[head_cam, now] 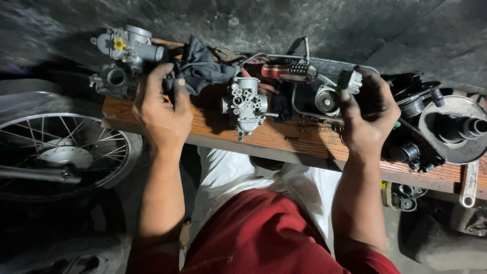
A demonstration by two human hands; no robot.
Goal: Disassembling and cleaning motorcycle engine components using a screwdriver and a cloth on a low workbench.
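Head view, looking down over a red shirt and white trousers to a worn reddish wooden plank bench (284,144) crowded with engine parts. Left hand (161,114) resting at the plank's left end, fingers (152,81) half curled and spread, touching the crumpled dark grey rag (203,68) and just beside a dull grey metal carburettor body with a round bore (114,78); not clearly closed on anything. Behind that, a second silver carburettor with a yellow fitting (129,45). Right hand (369,114) raised over the right part of the plank, fingers closed around a small brush with a dark handle and pale bristles (351,80). Between both hands, standing free on the plank, a silver cast carburettor with small brass jets on top (246,104). Near the brush, a round shiny metal cup-like part (326,100) inside a thin wire loop, and a red-handled tool (284,71) behind. Far right, a grey disc with a black central shaft (454,129) and a flat spanner (470,185) hanging over the edge. Left, a spoked motorcycle wheel (61,152). Likely risks: the middle carburettor near the front edge, easily knocked off by a forearm; loose small parts rolling off the narrow plank; grit from the rag entering open bores.
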